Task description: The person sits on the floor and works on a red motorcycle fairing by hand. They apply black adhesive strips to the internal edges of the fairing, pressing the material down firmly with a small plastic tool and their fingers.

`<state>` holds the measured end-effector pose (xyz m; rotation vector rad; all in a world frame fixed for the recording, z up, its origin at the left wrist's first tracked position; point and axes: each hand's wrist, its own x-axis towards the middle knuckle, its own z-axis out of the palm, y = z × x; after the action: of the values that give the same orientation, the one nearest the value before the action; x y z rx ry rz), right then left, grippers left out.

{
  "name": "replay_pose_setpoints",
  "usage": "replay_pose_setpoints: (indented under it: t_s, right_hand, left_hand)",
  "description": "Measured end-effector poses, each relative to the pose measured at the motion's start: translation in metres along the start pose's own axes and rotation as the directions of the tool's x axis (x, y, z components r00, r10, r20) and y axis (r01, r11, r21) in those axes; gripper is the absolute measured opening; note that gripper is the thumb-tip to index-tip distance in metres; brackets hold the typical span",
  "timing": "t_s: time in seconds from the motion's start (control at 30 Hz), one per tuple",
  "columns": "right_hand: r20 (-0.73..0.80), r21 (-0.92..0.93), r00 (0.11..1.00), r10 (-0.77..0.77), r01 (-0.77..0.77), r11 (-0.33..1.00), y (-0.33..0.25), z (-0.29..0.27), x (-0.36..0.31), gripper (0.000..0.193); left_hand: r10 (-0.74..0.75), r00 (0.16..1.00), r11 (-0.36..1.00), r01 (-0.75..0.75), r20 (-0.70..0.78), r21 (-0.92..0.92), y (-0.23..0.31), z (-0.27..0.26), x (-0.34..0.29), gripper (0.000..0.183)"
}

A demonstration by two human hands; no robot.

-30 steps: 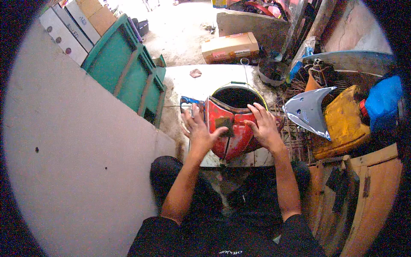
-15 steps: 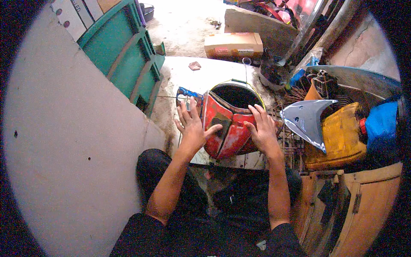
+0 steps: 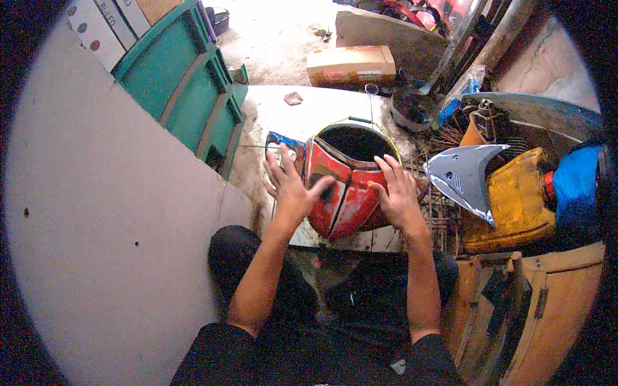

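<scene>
A worn red body panel (image 3: 362, 201) with a dark gap down its middle stands on the white tiled surface, leaning against a black bucket (image 3: 356, 143) with a thin yellow rim. My left hand (image 3: 293, 190) is spread open over the panel's left side, beside a blue-edged part (image 3: 283, 139). By my left thumb lies a dark patch (image 3: 320, 184); whether it is a separate piece, I cannot tell. My right hand (image 3: 398, 193) is open at the panel's right side, fingers apart near the bucket's rim. Contact between fingertips and panel is unclear.
To the right lie a grey pointed panel (image 3: 460, 177), a yellow jerrycan (image 3: 521, 199) and a blue container (image 3: 577, 190). A cardboard box (image 3: 351, 64) and a small reddish stone-like piece (image 3: 293, 98) are farther off. A green cabinet-like frame (image 3: 174, 90) and white wall (image 3: 109, 212) stand left.
The dark patch by my left thumb shows smaller and farther left on the red panel. Both hands stay spread in nearly the same places; the view has shifted slightly.
</scene>
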<state>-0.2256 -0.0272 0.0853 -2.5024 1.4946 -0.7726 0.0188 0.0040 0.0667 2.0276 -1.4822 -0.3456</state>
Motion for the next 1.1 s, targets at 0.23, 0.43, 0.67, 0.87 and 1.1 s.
replay_pose_setpoints:
  t_s: [0.23,0.43,0.67,0.87,1.1]
  right_hand:
    - [-0.004,-0.006,1.000,0.022,-0.022,1.000,-0.002,-0.001,0.000,0.062]
    - [0.007,0.013,0.999,0.045,-0.045,0.999,-0.005,-0.005,-0.001,0.062]
    - [0.001,0.020,1.000,0.028,-0.028,0.999,-0.006,-0.007,-0.001,0.064]
    - [0.007,-0.014,1.000,0.016,-0.016,1.000,0.000,0.000,-0.004,0.064]
    - [-0.013,-0.015,0.999,0.030,-0.030,0.999,-0.001,0.001,-0.002,0.063]
  left_hand:
    - [0.022,0.999,0.996,-0.026,-0.049,-0.086,0.000,-0.012,0.002,0.127]
    - [0.188,0.982,0.982,-0.188,0.000,-0.020,-0.003,0.009,-0.015,0.130]
    - [0.033,0.999,0.997,-0.031,-0.022,0.065,-0.003,-0.008,0.000,0.133]
    - [0.070,0.998,0.993,-0.069,-0.003,0.092,-0.006,-0.009,-0.006,0.134]
    - [0.175,0.972,0.974,-0.195,0.160,0.116,0.003,-0.009,-0.013,0.129]
